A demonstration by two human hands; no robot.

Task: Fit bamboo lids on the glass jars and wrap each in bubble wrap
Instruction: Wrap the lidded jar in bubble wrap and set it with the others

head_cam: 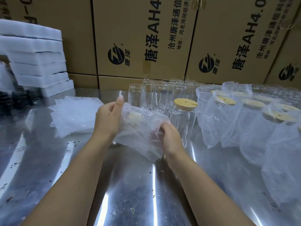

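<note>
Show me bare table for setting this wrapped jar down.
Bare steel table lies nearest you, between the bubble wrap sheets at left and the wrapped jars at right. Crowded: the right side and the back, where empty jars stand.

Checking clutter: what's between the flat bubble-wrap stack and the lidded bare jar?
Head view: the left hand and right hand, both gripping a bubble-wrapped jar.

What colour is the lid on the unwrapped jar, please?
Light tan bamboo lid, seen in the head view.
</note>
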